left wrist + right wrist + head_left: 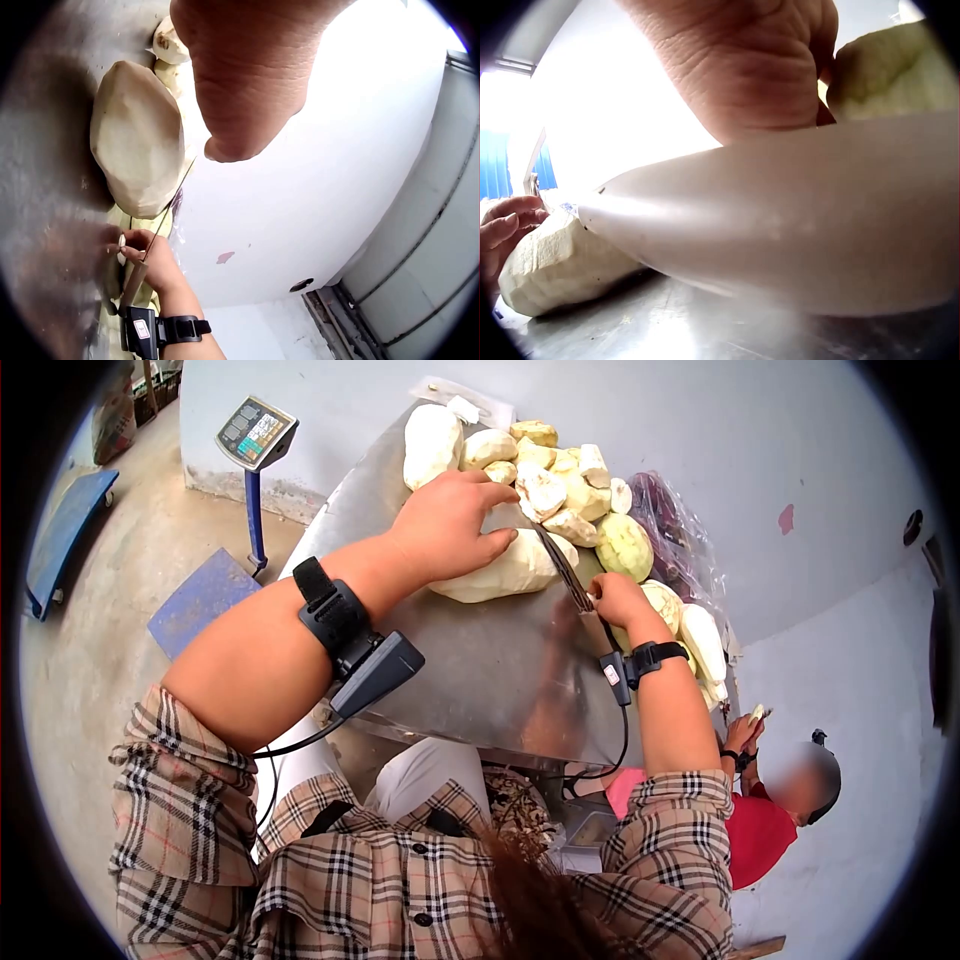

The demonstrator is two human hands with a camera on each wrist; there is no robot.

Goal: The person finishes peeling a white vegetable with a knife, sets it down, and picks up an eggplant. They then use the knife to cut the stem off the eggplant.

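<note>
left hand (450,525) spreads its fingers, right hand (622,603) grips a knife (567,572), tabletop (470,665) at frame centre leaving room before its edge.

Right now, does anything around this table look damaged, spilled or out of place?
Yes, mildly. The wall's foot near the scale display looks stained and flaky, and a pink patch stands out on the pale wall. The peeled vegetables are heaped, with nothing obviously spilled.
</note>
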